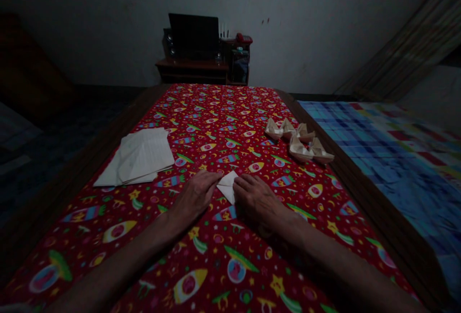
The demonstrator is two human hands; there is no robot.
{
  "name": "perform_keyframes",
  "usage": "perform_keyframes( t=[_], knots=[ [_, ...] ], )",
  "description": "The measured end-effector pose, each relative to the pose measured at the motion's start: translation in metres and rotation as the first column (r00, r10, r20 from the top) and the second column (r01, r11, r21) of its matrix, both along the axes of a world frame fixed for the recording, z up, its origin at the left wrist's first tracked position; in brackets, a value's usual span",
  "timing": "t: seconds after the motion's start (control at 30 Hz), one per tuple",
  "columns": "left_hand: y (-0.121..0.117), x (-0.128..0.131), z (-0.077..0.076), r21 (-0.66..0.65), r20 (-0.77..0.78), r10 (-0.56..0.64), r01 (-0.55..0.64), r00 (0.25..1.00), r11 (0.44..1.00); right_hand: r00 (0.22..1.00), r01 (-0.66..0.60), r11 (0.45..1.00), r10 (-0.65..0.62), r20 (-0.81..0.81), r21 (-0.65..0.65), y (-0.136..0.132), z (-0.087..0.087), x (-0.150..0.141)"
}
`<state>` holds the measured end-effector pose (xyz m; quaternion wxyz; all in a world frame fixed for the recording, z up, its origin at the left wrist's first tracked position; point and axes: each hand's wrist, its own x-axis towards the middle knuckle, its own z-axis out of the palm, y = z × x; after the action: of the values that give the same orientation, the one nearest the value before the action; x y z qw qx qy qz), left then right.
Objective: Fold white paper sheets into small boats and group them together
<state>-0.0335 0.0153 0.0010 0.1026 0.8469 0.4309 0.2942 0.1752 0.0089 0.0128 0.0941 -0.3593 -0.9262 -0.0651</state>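
Note:
A small folded piece of white paper lies on the red patterned cloth between my hands, its outline roughly a diamond. My left hand has its fingers together and grips the paper's left corner. From the other side, my right hand is closed on the paper's right edge, fingertips pressed down on it. My thumbs are mostly hidden. Beyond my right hand stand several folded paper boats in a loose cluster. To the left of my left hand is a stack of white paper sheets, slightly fanned out.
The red cloth with rockets and stars covers a long table with a dark wooden border. Past its far end are a monitor and a red telephone on a desk. A blue checked cover lies to the right.

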Motion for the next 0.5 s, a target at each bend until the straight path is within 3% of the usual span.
perform_keyframes(
  t=[0.17,0.27,0.37,0.5],
  knots=[
    [0.002,0.01,0.009,-0.024,-0.228,0.192,-0.203,0.955,0.979,0.999,-0.028,1.0,0.028,-0.03,-0.002,0.005,-0.012,0.0],
    [0.005,0.015,0.013,-0.091,-0.33,0.213,-0.255,0.92,0.963,0.992,0.005,1.0,-0.006,-0.122,-0.008,0.004,-0.012,0.001],
    [0.014,0.018,0.016,-0.275,-0.278,0.193,-0.27,0.941,0.923,0.972,0.095,0.994,-0.103,-0.21,-0.047,0.003,-0.005,-0.002],
    [0.022,0.023,0.023,-0.475,-0.053,0.173,-0.178,0.983,0.862,0.954,0.196,0.979,-0.204,-0.221,-0.058,0.0,0.007,-0.01]
  ],
)
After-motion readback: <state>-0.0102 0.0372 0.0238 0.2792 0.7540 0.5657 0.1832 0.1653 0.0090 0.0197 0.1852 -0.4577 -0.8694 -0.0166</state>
